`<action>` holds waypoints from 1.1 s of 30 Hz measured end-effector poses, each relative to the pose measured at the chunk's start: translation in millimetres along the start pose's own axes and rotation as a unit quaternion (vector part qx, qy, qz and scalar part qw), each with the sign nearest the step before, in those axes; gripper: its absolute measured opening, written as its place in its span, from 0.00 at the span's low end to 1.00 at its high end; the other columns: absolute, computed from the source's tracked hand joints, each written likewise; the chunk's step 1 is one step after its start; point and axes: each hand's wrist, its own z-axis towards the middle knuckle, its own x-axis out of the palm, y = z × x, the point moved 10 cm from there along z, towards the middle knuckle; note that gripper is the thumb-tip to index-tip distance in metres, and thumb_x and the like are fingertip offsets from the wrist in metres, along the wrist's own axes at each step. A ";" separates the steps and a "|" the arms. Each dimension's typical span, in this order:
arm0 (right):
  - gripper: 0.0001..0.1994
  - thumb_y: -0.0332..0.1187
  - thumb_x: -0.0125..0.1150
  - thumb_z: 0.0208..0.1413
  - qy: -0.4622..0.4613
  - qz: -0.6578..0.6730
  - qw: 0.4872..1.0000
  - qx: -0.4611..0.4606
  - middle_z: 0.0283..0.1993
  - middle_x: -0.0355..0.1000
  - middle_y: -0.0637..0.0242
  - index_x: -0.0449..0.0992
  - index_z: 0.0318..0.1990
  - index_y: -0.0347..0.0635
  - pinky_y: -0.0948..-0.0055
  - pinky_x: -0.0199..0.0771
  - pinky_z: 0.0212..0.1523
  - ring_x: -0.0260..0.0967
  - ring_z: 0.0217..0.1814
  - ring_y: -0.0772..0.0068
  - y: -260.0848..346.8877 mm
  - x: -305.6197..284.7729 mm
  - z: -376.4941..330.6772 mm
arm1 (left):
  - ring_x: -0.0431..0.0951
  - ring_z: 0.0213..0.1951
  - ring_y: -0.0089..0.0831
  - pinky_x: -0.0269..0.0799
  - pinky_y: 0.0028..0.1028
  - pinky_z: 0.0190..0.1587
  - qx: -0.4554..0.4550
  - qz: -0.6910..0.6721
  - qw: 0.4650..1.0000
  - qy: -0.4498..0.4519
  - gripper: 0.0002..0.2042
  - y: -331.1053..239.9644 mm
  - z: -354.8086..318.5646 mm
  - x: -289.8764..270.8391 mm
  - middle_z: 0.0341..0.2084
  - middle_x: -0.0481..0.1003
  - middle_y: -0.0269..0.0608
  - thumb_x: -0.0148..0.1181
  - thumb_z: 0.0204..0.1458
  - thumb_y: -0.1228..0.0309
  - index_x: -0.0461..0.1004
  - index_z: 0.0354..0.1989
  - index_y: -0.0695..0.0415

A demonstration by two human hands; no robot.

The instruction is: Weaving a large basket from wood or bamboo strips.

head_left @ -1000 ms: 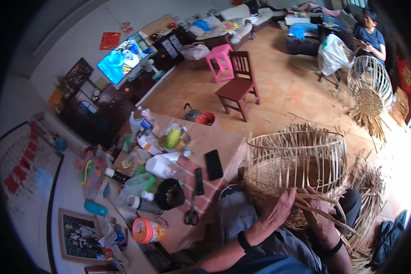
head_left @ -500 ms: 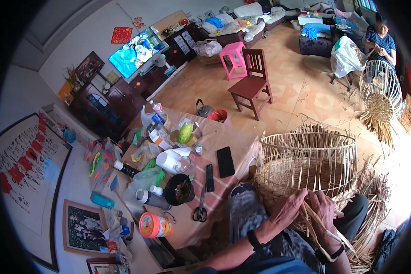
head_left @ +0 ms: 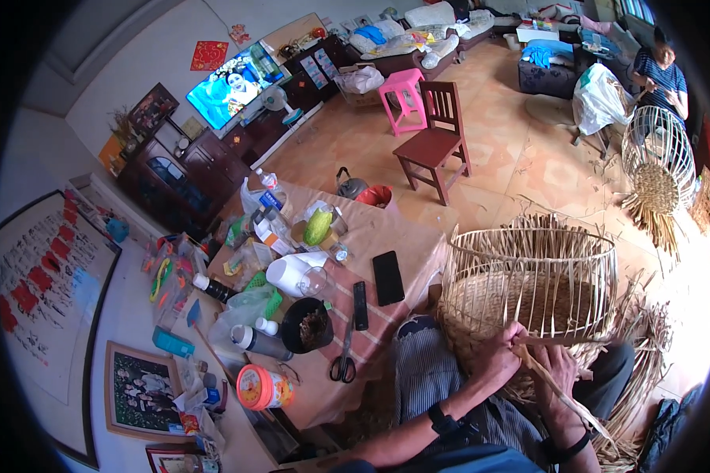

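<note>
A half-woven basket (head_left: 521, 303) of dried plant strips, with upright pale stakes and a thin hoop round its upper part, sits at my lap. My left hand (head_left: 500, 356) is closed at its near side, thumb and fingertips pinching a long dried leaf strip (head_left: 562, 392). From there the strip runs across my right hand and trails toward my right wrist. My right hand (head_left: 554, 370) lies close beside the left against the weave, its fingers curled round strip material; its fingertips are partly hidden.
Left of me, a cloth-covered table (head_left: 402, 236) bears a phone (head_left: 388, 277), a remote, scissors (head_left: 344, 366), a black pot (head_left: 308, 325) and bottles. Loose strips (head_left: 647, 347) spread right of the basket. A red chair (head_left: 434, 146) stands ahead. Far right, a person (head_left: 661, 79) sits behind another basket (head_left: 659, 158).
My left hand has turned and drawn the strip up at the basket's near side. The strip now stretches more singly across my right hand, which has shifted slightly.
</note>
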 end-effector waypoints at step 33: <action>0.19 0.38 0.68 0.51 0.007 -0.032 0.999 0.022 0.39 0.65 0.61 0.75 0.49 0.43 0.58 0.70 0.32 0.72 0.37 0.58 3.4 7.7 7.3 | 0.80 0.32 0.27 0.73 0.31 0.41 0.123 -0.003 0.972 0.201 0.28 -32.8 5.5 2.1 0.27 0.78 0.44 0.60 0.57 0.76 0.64 0.68 0.55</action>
